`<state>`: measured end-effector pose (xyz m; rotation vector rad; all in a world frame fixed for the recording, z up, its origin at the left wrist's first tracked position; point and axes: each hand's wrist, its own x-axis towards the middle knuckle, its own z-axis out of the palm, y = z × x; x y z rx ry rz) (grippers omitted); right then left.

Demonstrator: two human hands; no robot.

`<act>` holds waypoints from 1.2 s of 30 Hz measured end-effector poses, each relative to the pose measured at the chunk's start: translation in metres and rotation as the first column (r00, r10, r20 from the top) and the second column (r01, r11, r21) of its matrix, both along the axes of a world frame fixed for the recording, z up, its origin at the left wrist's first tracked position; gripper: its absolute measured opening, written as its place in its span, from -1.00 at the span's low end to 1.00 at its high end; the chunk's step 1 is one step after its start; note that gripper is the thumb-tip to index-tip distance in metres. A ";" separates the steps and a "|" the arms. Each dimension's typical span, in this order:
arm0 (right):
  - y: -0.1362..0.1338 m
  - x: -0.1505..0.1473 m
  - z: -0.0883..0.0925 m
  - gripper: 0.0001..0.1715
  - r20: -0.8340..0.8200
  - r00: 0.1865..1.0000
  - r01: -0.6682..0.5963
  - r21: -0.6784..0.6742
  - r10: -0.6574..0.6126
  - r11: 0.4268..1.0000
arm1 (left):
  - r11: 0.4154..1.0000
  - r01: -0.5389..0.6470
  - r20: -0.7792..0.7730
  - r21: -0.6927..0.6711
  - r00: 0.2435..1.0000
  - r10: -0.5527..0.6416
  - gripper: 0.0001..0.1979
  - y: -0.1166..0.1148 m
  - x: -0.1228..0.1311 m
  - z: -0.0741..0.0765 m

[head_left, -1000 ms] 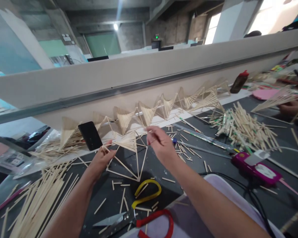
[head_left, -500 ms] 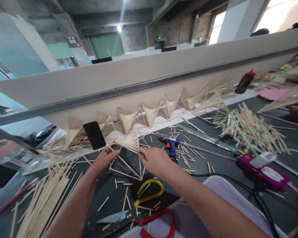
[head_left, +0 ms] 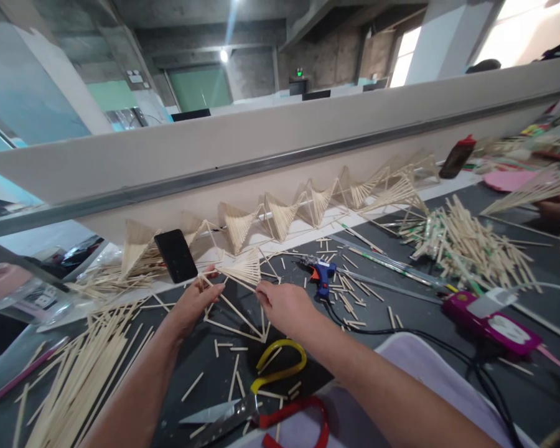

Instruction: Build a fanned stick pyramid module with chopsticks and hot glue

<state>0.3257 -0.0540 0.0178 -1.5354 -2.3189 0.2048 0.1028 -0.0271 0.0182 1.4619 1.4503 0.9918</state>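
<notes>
A wooden stick frame (head_left: 241,270) with a fan of closely set sticks stands between my hands. My left hand (head_left: 200,300) pinches its left corner, fingers closed round the sticks. On the right side, my right hand (head_left: 277,302) has its fingertips pressed together at the edge of the fan. The frame's lower corner points toward me, just above the scissors (head_left: 256,398) with one yellow and one red handle. A blue glue gun (head_left: 324,274) lies to the right of my right hand.
Finished twisted stick models (head_left: 282,218) line the low wall. A black phone (head_left: 176,255) leans at the left. Long sticks (head_left: 81,373) lie front left, a short-stick pile (head_left: 471,242) at right. Beyond are a purple device (head_left: 492,323), a red-capped bottle (head_left: 457,157) and another person's hand (head_left: 559,208).
Both hands keep their hold on the stick frame, with almost no movement. The whole view has shifted slightly.
</notes>
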 end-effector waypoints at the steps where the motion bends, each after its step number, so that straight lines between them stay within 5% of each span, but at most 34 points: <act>1: 0.000 0.000 0.000 -0.67 0.000 1.000 0.001 -0.005 -0.001 1.000 | 1.000 -0.005 0.003 0.004 1.000 0.005 -0.45 0.000 0.000 0.000; 15: 0.010 0.009 0.001 -0.69 -0.029 0.999 0.020 -0.213 -0.027 0.977 | 1.000 0.000 0.014 0.005 1.000 0.000 -0.41 0.002 -0.003 0.003; 25: 0.012 0.009 -0.001 -0.66 -0.143 0.990 -0.003 -0.167 -0.021 0.986 | 0.999 0.036 -0.004 -0.028 0.999 -0.036 -0.39 0.006 -0.009 0.001; 36: 0.012 0.008 -0.003 -0.61 0.005 1.000 -0.024 -0.083 0.025 0.996 | 1.000 0.027 -0.010 -0.013 1.000 -0.027 -0.45 0.008 -0.011 0.000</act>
